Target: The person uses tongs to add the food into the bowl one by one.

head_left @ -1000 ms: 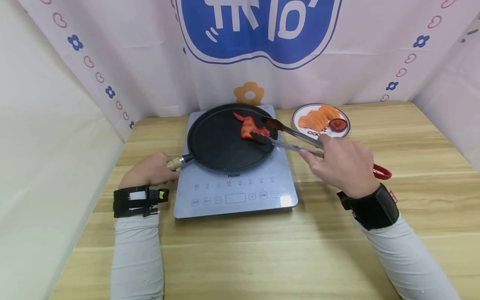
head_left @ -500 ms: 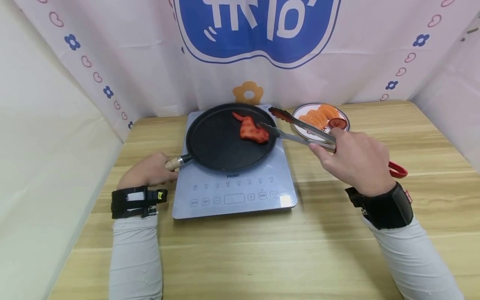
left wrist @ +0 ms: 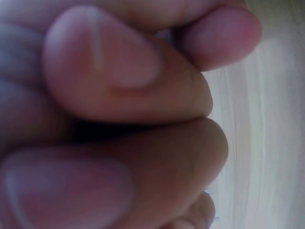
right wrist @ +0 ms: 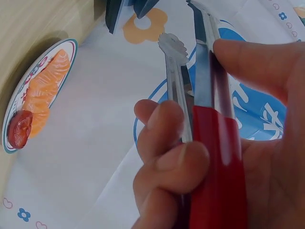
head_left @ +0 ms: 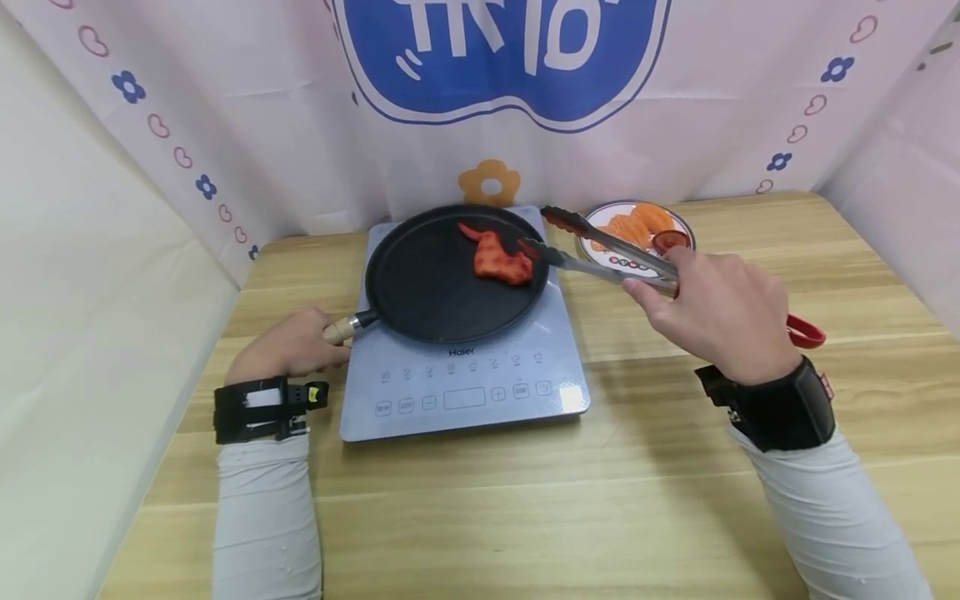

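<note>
In the head view a round black flat pan (head_left: 427, 283) sits on a pale induction cooker (head_left: 465, 379). My left hand (head_left: 288, 346) grips its wooden handle (head_left: 339, 331); the left wrist view shows curled fingers (left wrist: 167, 157) up close, with the handle hidden. A red chicken wing (head_left: 501, 262) lies on the right part of the pan. My right hand (head_left: 723, 308) holds metal tongs (head_left: 626, 248) by their red handles (right wrist: 217, 167). The tong tips are spread apart, with nothing between them. One tip is over the pan's right edge, near the wing; the other is past the rim.
Behind the tongs stands a patterned plate (head_left: 684, 225) with orange salmon-like slices (head_left: 651, 217) and a dark red round slice (head_left: 670, 241). A white printed curtain (head_left: 262, 125) hangs at the table's back edge. The wooden table (head_left: 465, 517) extends in front of the cooker.
The tongs have drawn back to the right from the wing, over which they reached earlier. My right hand moved right with them. The wing stays on the pan; my left hand still grips the handle.
</note>
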Demonstrator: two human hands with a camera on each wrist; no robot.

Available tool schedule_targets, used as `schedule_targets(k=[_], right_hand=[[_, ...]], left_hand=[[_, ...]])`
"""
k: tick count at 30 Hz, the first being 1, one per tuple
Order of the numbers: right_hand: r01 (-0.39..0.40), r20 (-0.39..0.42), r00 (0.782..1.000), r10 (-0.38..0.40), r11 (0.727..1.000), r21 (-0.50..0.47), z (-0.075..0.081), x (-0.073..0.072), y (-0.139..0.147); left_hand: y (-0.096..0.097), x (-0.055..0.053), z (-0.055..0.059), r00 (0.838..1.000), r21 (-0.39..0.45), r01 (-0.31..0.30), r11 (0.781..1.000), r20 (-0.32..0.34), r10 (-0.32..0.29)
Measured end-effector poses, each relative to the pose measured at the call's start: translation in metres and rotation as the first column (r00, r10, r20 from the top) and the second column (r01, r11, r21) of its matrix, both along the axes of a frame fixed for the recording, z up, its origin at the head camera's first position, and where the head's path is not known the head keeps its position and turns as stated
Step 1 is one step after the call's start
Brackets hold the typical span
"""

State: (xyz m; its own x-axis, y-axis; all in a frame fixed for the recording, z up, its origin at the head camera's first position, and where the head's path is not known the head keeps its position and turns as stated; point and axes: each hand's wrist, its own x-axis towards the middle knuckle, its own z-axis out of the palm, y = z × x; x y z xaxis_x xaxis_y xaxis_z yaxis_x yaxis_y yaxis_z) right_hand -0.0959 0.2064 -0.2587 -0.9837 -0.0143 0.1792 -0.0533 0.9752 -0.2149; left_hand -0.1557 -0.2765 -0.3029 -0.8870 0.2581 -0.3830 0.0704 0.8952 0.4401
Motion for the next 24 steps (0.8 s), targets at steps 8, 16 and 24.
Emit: schedule_targets(k=[8, 16, 24], right_hand=[[0.015, 0.057, 0.998, -0.014, 1.0, -0.026, 0.003, -0.006, 0.006], [0.033, 0.081, 0.996, -0.029, 0.999, -0.041, 0.005, -0.008, 0.017], [0.053, 0.086, 0.995, -0.048, 0.997, -0.057, 0.003, -0.012, 0.026]], left_hand=[[-0.003, 0.0, -0.001, 1.0, 0.012, 0.002, 1.0, 0.004, -0.002], [-0.002, 0.003, -0.003, 1.0, 0.01, 0.007, 1.0, 0.005, -0.007], [-0.004, -0.001, -0.002, 1.0, 0.01, 0.026, 1.0, -0.001, -0.026]])
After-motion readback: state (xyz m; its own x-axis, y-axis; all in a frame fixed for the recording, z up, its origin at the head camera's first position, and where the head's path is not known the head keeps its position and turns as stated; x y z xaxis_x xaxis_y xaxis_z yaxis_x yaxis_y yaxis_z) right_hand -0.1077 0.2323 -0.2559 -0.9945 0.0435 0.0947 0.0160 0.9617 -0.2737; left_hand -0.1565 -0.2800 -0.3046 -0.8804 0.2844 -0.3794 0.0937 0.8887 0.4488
